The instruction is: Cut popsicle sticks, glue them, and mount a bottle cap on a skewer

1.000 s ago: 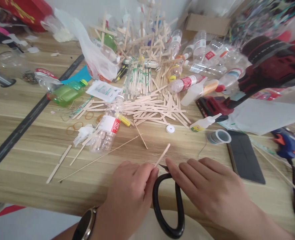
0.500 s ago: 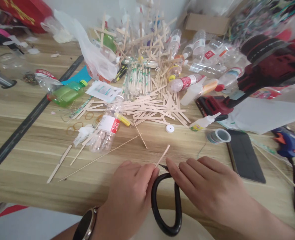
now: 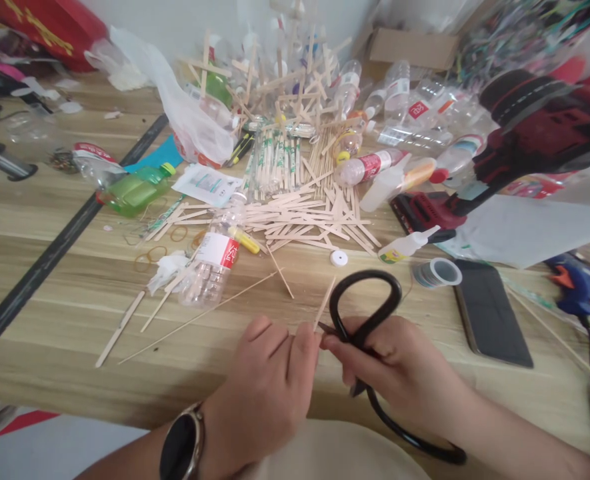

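My left hand (image 3: pixel 269 380), with a watch on its wrist, is closed around a thin wooden stick (image 3: pixel 325 301) whose upper end sticks out past the thumb. My right hand (image 3: pixel 395 360) grips black-handled scissors (image 3: pixel 397 293) near the blades. One handle loop stands up above the hand and the other hangs below it. The scissors' tip touches or nearly touches the stick beside my left thumb; the exact contact is too blurred to tell. Both hands are held close together over the table's front edge.
A plastic bottle (image 3: pixel 209 267) lies ahead of my left hand, near a pile of wooden sticks (image 3: pixel 305 217). To the right are a glue bottle (image 3: pixel 407 245), a wire spool (image 3: pixel 437 272), a phone (image 3: pixel 495 313), a red power tool (image 3: pixel 525 140) and a glue gun (image 3: pixel 579 283).
My right hand has turned over, swinging one scissors loop up and the other down to the right. The stick in my left hand now shows a narrower side and stands a little steeper.
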{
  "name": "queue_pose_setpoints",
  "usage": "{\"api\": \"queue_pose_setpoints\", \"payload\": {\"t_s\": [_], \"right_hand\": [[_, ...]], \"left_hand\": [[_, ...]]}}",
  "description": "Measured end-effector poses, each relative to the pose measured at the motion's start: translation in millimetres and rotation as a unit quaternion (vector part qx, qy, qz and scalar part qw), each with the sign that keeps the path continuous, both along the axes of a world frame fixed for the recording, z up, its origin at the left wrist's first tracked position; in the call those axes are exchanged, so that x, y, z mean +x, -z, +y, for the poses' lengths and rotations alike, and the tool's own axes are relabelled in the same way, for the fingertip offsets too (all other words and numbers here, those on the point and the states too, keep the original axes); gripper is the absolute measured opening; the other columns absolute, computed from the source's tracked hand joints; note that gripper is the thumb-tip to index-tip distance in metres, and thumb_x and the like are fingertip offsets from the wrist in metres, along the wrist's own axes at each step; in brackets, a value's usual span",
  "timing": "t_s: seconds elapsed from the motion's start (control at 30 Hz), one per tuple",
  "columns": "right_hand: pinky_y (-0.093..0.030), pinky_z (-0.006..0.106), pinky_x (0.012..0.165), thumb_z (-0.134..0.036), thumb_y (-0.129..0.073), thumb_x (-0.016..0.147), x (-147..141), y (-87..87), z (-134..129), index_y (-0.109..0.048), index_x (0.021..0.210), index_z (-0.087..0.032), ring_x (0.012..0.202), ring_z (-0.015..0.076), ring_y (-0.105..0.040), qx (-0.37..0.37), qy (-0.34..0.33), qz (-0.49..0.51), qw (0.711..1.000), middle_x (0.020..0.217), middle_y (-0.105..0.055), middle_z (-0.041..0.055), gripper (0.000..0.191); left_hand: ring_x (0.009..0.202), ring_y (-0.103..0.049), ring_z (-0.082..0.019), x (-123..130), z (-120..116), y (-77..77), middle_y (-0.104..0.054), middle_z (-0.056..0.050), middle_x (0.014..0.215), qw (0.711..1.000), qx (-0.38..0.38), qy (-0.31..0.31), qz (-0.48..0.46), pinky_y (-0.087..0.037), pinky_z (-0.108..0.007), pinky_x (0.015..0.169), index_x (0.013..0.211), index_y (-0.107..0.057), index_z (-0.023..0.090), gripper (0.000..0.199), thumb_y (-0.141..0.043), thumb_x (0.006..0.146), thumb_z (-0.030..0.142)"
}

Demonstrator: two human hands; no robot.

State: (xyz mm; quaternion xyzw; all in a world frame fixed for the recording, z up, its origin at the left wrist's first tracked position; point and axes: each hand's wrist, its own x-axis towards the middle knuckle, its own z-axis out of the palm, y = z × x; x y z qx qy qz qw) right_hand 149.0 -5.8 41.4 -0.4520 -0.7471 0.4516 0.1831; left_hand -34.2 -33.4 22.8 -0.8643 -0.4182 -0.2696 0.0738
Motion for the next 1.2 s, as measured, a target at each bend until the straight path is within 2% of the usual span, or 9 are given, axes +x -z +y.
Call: {"api": "queue_pose_setpoints", "payload": {"t_s": [0.3, 0.43, 0.53, 0.63, 0.8, 0.93, 1.03, 1.1, 1.2], "right_hand": [[-0.037, 0.024, 0.045, -0.051, -0.043, 0.097, 1.6, 4.1, 4.5, -0.071, 0.077, -0.018, 0.043, 0.0127, -0.049, -0.18, 0.035, 0.03, 0.983, 0.045, -0.063, -0.0007, 0.048], [-0.039, 0.026, 0.047, -0.03, -0.036, 0.103, 4.9, 6.0, 2.7, -0.07, 0.078, -0.013, 0.047, 0.0127, -0.057, 0.184, -0.037, -0.082, 0.979, 0.057, -0.068, 0.0033, 0.045], [-0.038, 0.03, 0.049, -0.01, -0.031, 0.1, 12.5, 5.2, 3.9, -0.069, 0.096, -0.006, 0.051, 0.0155, -0.059, 0.49, -0.125, -0.2, 0.839, 0.063, -0.068, 0.0056, 0.039], [-0.038, 0.031, 0.049, -0.004, -0.029, 0.097, 16.7, 5.9, 4.2, -0.068, 0.099, -0.003, 0.05, 0.016, -0.058, 0.547, -0.15, -0.238, 0.789, 0.061, -0.067, 0.0047, 0.039], [-0.041, 0.025, 0.047, -0.029, -0.038, 0.102, 4.0, 6.7, -0.3, -0.067, 0.067, -0.015, 0.049, 0.0129, -0.06, 0.188, -0.016, -0.089, 0.978, 0.057, -0.067, 0.0029, 0.048], [-0.037, 0.022, 0.039, -0.038, -0.04, 0.1, -4.5, 3.9, -2.4, -0.062, 0.057, -0.017, 0.037, 0.0107, -0.052, -0.1, 0.047, -0.025, 0.994, 0.044, -0.061, 0.0002, 0.053], [-0.039, 0.024, 0.044, -0.027, -0.039, 0.101, 2.5, 6.8, -2.1, -0.067, 0.067, -0.015, 0.043, 0.012, -0.057, 0.181, 0.008, -0.095, 0.979, 0.052, -0.065, 0.0024, 0.046], [-0.041, 0.028, 0.048, -0.015, -0.037, 0.1, 9.2, 9.4, -1.2, -0.071, 0.089, -0.01, 0.05, 0.015, -0.061, 0.407, -0.062, -0.159, 0.898, 0.06, -0.069, 0.0049, 0.036], [-0.042, 0.029, 0.051, -0.012, -0.036, 0.1, 11.5, 8.8, -0.4, -0.071, 0.092, -0.008, 0.053, 0.016, -0.062, 0.439, -0.091, -0.163, 0.879, 0.063, -0.069, 0.0058, 0.037]], "left_hand": [[0.053, -0.049, -0.016, 1.1, 6.6, 6.6, -0.057, 0.001, 0.059, 1.0, 0.009, 0.005, 0.007, -0.031, -0.032, 0.057, 0.097, -0.058, 0.009, 0.017, -0.041, 0.097, 0.009], [0.055, -0.053, -0.017, 0.8, 7.8, 0.6, -0.059, 0.0, 0.06, 0.997, -0.055, -0.004, -0.052, -0.036, -0.031, 0.059, 0.087, -0.058, 0.015, 0.023, -0.038, 0.099, 0.011], [0.058, -0.057, -0.017, 1.4, 6.9, -6.2, -0.064, -0.001, 0.066, 0.987, -0.139, 0.009, -0.082, -0.04, -0.032, 0.06, 0.082, -0.056, 0.017, 0.026, -0.037, 0.098, 0.011], [0.056, -0.056, -0.017, 3.6, 5.3, -8.1, -0.063, 0.0, 0.064, 0.981, -0.178, 0.008, -0.071, -0.04, -0.032, 0.059, 0.077, -0.055, 0.019, 0.027, -0.037, 0.096, 0.009], [0.051, -0.052, -0.016, 3.9, 6.7, 2.5, -0.058, 0.0, 0.056, 1.0, 0.019, -0.01, 0.005, -0.037, -0.032, 0.054, 0.091, -0.059, 0.01, 0.023, -0.038, 0.094, 0.004], [0.052, -0.052, -0.016, -1.1, 10.2, 8.4, -0.059, 0.001, 0.058, 0.999, 0.046, 0.009, 0.028, -0.036, -0.032, 0.053, 0.106, -0.057, 0.006, 0.021, -0.039, 0.097, 0.008], [0.056, -0.056, -0.017, -2.3, 10.2, 6.4, -0.062, 0.0, 0.062, 0.999, -0.039, 0.013, -0.028, -0.039, -0.033, 0.057, 0.096, -0.058, 0.013, 0.021, -0.037, 0.097, 0.01], [0.059, -0.058, -0.017, -1.5, 9.2, 4.2, -0.064, 0.0, 0.066, 0.993, -0.101, 0.023, -0.063, -0.041, -0.033, 0.061, 0.088, -0.056, 0.017, 0.024, -0.035, 0.098, 0.011], [0.056, -0.056, -0.016, -0.4, 8.0, 3.2, -0.062, 0.0, 0.064, 0.995, -0.079, 0.025, -0.047, -0.04, -0.033, 0.06, 0.087, -0.056, 0.017, 0.026, -0.033, 0.098, 0.009]]}}
